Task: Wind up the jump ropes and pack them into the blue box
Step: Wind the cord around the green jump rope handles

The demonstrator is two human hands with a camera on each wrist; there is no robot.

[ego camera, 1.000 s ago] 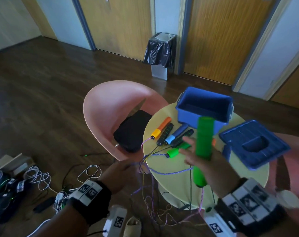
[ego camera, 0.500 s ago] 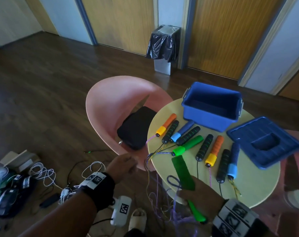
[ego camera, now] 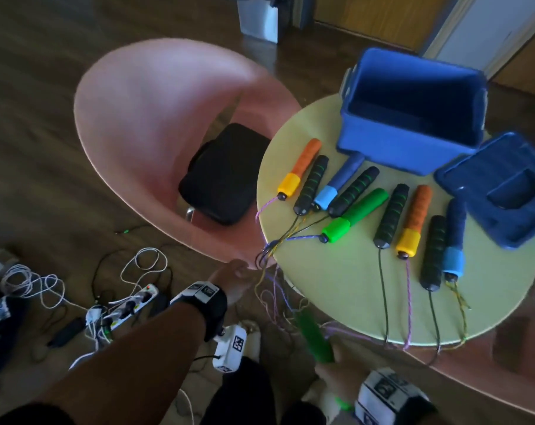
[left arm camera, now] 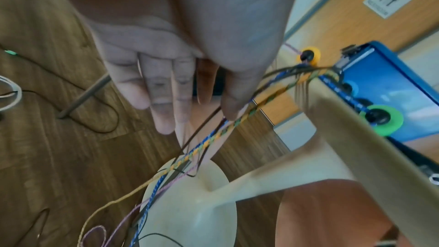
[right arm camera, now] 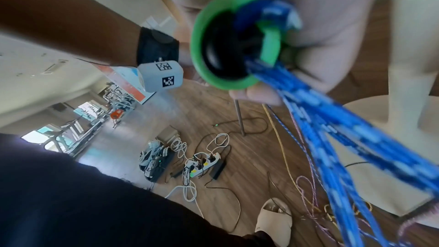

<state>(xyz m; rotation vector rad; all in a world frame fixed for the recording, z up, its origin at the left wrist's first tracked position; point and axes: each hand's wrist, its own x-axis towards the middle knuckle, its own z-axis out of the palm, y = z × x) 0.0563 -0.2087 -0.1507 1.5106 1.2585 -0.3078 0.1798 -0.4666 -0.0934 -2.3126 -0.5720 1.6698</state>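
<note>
Right hand [ego camera: 330, 374] is down low at the near edge of the round table [ego camera: 336, 286], fingers wrapped around a green handle [ego camera: 316, 340] that tilts up toward the table. Left hand [ego camera: 232, 279] reaches to the hanging ropes [ego camera: 272, 289], fingers straight and loose, thumb brushing the cords. A second ago that handle stood raised above the table; now it sits below the rim. The right wrist view shows blue braided rope [right arm camera: 332, 119] bunched under the fingers at the handle's end, which the head view blurs. The blue box [ego camera: 413, 108] sits open at the table's far side.
</note>
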